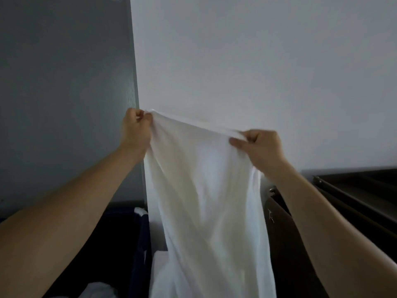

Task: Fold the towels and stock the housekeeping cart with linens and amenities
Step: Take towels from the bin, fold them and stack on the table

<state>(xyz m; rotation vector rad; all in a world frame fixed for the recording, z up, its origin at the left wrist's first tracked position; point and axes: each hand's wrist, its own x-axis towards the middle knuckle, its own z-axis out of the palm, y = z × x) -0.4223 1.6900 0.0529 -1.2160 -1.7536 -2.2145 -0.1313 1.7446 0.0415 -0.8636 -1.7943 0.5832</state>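
Two bare arms reach up and forward before a pale wall. The left hand (135,127) has its fingers curled, pinching the top left corner of a thin white cloth towel (204,190) between thumb and fingertips. The towel's upper edge stretches rightward to the right hand (261,147), whose curled fingers pinch the other corner. Below both sets of fingers the fabric hangs down, over white linen (159,263) beside a dark blue bag (120,233).
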